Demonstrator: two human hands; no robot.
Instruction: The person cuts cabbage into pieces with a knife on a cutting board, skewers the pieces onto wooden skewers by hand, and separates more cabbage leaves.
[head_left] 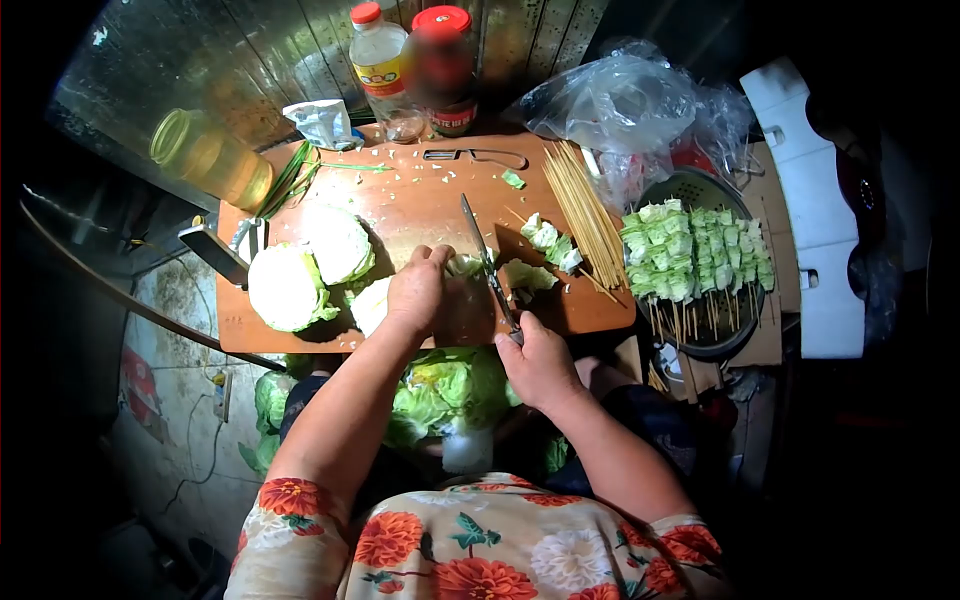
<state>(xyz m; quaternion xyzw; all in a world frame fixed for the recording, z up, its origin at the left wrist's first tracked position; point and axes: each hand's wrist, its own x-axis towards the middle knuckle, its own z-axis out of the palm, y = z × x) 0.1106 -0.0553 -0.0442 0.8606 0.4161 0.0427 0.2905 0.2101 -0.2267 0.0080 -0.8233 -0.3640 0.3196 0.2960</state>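
Observation:
A knife (483, 235) with a long narrow blade points away from me over the wooden board, and my right hand (540, 362) is wrapped round its handle. Beside the blade, my left hand (416, 290) has its fingers bent and pressed down on a piece of cabbage (464, 265). Its fingertips are partly hidden. Left of that hand lie cut cabbage halves (338, 243), with another chunk (370, 304) close to the wrist. Right of the knife there is a loose cabbage leaf piece (530, 276), and a skewer carries some cabbage pieces (553, 243).
Bare bamboo skewers (585, 215) lie at the board's right. Beyond, filled cabbage skewers (695, 250) rest on a colander (745, 205). A peeler (475, 157), bottle (380, 65), red-lidded jar (442, 70) and jar of yellowish liquid (212, 160) line the back. More cabbage (450, 395) sits below the board.

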